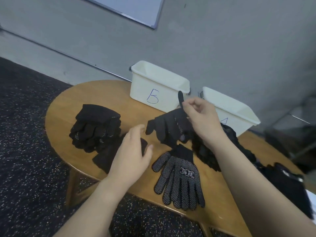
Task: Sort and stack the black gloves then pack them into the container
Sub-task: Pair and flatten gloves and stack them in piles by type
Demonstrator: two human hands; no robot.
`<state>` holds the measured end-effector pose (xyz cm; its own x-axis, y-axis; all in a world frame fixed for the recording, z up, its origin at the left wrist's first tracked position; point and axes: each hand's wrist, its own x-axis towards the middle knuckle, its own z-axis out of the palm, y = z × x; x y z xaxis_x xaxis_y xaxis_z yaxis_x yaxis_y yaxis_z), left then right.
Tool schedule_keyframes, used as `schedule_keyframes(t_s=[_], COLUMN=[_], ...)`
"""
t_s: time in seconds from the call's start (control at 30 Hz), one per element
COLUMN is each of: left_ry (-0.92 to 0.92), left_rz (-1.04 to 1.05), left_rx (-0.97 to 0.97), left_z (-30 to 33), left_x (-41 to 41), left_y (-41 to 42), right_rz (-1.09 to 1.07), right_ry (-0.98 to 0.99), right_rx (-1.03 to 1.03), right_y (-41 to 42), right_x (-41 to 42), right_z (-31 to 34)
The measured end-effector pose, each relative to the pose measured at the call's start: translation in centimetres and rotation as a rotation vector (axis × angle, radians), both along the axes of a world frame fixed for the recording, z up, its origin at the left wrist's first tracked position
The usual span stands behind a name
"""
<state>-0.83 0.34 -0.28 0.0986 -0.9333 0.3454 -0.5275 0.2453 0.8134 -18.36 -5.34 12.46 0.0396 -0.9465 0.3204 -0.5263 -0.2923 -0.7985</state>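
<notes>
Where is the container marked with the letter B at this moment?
In the head view, the container marked B stands at the table's far edge by the wall, left of the second white container.

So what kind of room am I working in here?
Probably an office or workroom set up as a sorting station: a whiteboard on a grey wall, a small round wooden table, and two white bins hand-marked with letters.
</notes>
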Motion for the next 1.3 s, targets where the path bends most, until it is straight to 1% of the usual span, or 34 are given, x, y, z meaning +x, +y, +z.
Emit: schedule_keyframes(t_s=[0.07,0.13,0.23,0.33,0.4,0.47,0.53,0.57,0.63,0.7,0.73,0.83,0.87,0.97,1.07,1.13,1.23,1.3], left_ry=[0.02,-0.015,-0.013,-0.063,-0.099,-0.084,-0.042,-0.031,-0.026,-0.014,-0.003,0.029,0.031,0.029,0.016,0.005,-0.036,-0.061], left_rz=[-0.004,-0.043,-0.159,-0.269,-0.272,-0.221,-0.198,-0.191,-0.206,-0.241,-0.254,-0.276,-0.277,-0.293,-0.337,-0.374,-0.422,-0.464], left_rx=[0.056,0.062,0.023,-0.076,-0.113,-0.099,-0.071,-0.06,-0.07,-0.135,-0.166,-0.233,-0.252,-0.283,-0.314,-0.338,-0.343,-0.332], left_z=[0.3,0.8,1.4,1.2,0.8,0.6,0.3,0.3,0.4,0.6,0.8,1.1,1.1,0.8,0.7,0.6,0.3,0.0], left_x=[-1.1,-2.1,-3.6,-5.0,-5.7,-6.1,-6.5,-6.6,-6.8,-7.2,-7.3,-7.6,-7.7,-8.3,-9.0,-9.5,-10.0,-10.3], left_y=[0.3,0.6,0.9,0.7,0.5,0.2,0.1,0.0,-0.6,-1.2,-1.4,-2.1,-2.3,-2.6,-2.4,-2.1,-1.8,-1.5], right_rz=[-0.011,-0.028,-0.034,-0.087,-0.139,-0.202,-0.236,-0.217,-0.141,-0.076,-0.068,-0.09,-0.102,-0.11,-0.035,0.026,-0.063,-0.075], right_ry=[-0.048,-0.092,-0.164,-0.324,-0.407,-0.477,-0.471,-0.446,-0.36,-0.292,-0.311,-0.515,-0.522,-0.457,-0.483,-0.582,-0.78,-0.906], right_rx=[0.0,0.019,0.04,0.075,0.09,0.1,0.115,0.109,0.106,0.092,0.088,0.201,0.248,0.379,0.382,0.367,0.411,0.447], right_y=[1.9,3.6,5.7,7.0,7.5,7.7,8.4,8.8,8.7,8.1,7.6,6.2,5.7,4.8,5.0,5.4,5.2,5.2], right_x=[-1.2,-2.3,-3.8,-5.5,-6.0,-6.3,-6.5,-6.3,-6.1,-6.5,-7.0,-8.4,-8.7,-9.4,-9.8,-9.7,-9.9,-10.4], right_z=[0.3,0.4,-0.7,-3.0,-5.1,-7.7,-10.8,-11.7,-12.5,-12.0,-11.8,-11.7,-11.9,-12.2,-12.3,-12.1,-11.6,-11.6])
